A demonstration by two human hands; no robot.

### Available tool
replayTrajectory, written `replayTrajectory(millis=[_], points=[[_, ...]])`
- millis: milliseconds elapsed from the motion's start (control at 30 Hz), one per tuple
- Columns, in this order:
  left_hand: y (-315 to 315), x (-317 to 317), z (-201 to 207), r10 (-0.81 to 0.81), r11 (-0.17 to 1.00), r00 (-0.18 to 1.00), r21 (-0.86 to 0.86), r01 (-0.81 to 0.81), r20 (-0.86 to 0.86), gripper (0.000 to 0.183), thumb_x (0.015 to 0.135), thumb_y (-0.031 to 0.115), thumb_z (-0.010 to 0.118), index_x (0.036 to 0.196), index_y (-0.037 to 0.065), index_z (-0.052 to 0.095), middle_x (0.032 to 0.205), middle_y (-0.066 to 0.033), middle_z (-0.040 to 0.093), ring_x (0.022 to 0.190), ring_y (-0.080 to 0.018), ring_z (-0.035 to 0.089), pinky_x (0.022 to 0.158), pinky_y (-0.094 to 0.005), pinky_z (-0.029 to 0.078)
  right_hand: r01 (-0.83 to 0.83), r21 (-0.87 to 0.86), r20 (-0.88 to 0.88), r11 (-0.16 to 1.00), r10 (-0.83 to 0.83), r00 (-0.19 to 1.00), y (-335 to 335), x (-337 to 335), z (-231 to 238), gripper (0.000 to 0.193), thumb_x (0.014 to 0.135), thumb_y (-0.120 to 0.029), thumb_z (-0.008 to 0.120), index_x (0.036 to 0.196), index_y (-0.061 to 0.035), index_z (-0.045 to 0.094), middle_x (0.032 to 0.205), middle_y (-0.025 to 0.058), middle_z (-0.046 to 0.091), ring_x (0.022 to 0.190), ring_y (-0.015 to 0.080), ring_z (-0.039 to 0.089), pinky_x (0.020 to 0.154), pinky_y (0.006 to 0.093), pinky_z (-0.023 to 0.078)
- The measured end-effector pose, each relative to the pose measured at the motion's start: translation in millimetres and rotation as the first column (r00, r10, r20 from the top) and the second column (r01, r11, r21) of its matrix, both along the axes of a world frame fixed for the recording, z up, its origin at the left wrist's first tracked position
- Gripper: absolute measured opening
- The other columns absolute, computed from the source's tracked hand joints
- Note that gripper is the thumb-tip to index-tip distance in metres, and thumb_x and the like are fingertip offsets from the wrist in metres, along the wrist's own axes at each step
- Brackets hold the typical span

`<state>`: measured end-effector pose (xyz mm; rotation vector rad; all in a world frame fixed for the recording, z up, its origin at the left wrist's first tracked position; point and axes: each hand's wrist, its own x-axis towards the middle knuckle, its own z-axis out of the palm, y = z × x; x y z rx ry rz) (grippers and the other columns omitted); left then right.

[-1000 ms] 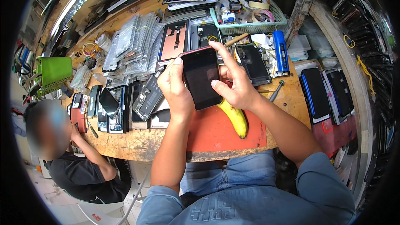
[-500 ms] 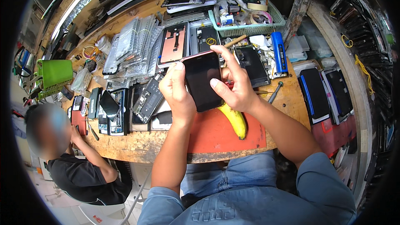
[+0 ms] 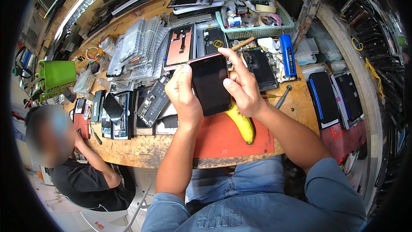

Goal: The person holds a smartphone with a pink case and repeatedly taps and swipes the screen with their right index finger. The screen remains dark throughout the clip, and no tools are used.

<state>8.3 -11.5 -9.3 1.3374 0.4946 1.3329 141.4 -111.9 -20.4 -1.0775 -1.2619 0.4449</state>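
Note:
A dark-screened smartphone [image 3: 210, 87] is held up over the workbench between my two hands. My left hand [image 3: 185, 96] grips its left side, thumb along the upper left edge and the fingers hidden behind. On the other side, my right hand [image 3: 245, 87] holds the phone with its index finger reaching to the top right corner. The right thumb rests by the right edge of the screen. Beneath the phone lies a red mat [image 3: 214, 141], with a yellow banana [image 3: 241, 124] on it, partly covered by my right hand and the phone.
Opened devices [image 3: 153, 103] and bubble-wrapped parts [image 3: 139, 45] crowd the bench's left and back. A green basket [image 3: 257, 31] of small items stands at the back. To the right are a screwdriver [image 3: 283, 97] and a blue tool [image 3: 287, 56]. A co-worker [image 3: 86, 180] sits at left.
My right thumb has shifted from over the screen to the phone's right edge. The phone and my left hand stay nearly in place.

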Motion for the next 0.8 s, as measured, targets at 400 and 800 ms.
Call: replayTrajectory(millis=[400,800], points=[[-1.8,0.9,5.0,-0.014,1.000,1.000,0.007,0.014,-0.001,0.032,0.107,0.013,0.052,0.079,-0.002,0.058,0.080,0.0020,0.050,0.075,-0.0063,0.039,0.066,-0.0272,0.032,-0.010,0.030,-0.001,0.999,0.010,1.000,3.2,1.3,-5.8,0.079,0.088,-0.006,0.055,0.164,-0.0042,0.033,0.062,0.0008,0.048,0.054,0.0086,0.044,0.055,0.0291,0.038],[5.4,-6.8,-2.1,-0.060,0.998,0.998,-0.034,0.060,0.019,0.029,0.106,0.020,0.056,0.097,-0.002,0.072,0.090,-0.0053,0.072,0.077,-0.0104,0.065,0.072,-0.0256,0.052,-0.049,0.019,0.058,0.999,0.048,0.997,1.9,1.5,-2.5,0.092,0.079,0.002,0.057,0.166,-0.0043,0.026,0.070,0.0018,0.060,0.058,0.0067,0.050,0.057,0.0253,0.041]])
